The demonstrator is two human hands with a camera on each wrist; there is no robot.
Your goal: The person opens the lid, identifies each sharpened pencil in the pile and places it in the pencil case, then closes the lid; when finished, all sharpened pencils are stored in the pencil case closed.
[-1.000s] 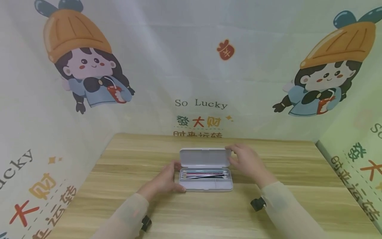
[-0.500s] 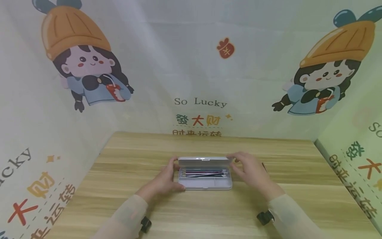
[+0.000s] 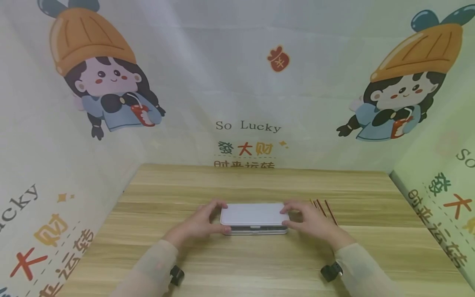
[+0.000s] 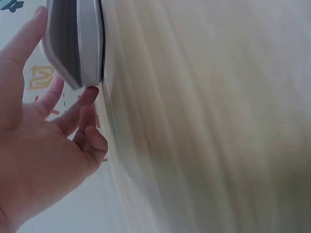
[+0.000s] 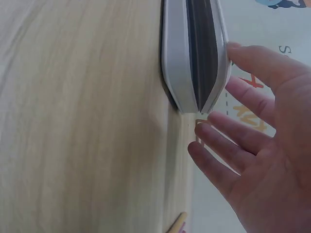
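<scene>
A white pencil case (image 3: 254, 213) lies on the wooden table with its lid lowered, a dark narrow gap showing along the front. My left hand (image 3: 198, 222) holds its left end, thumb at the front corner and fingers at the back. In the left wrist view, the thumb touches the lid while a fingertip meets the base's end. At the right end, my right hand (image 3: 313, 222) spans the lid between thumb and forefinger. The right wrist view has the lid (image 5: 221, 53) tilted slightly off the base (image 5: 177, 58), the other fingers spread beyond. The case's contents are hidden.
Several thin pencils (image 3: 331, 212) lie on the table (image 3: 259, 268) behind my right hand, partly covered by it. One pencil tip (image 5: 179, 222) shows low in the right wrist view. A printed cloth (image 3: 193, 82) hangs round the table's back and sides.
The lid has swung forward and down from upright, my right hand moving with it, covering the pencils inside. My left hand has stayed at the case's left end. Pencils beside the right hand have come into view.
</scene>
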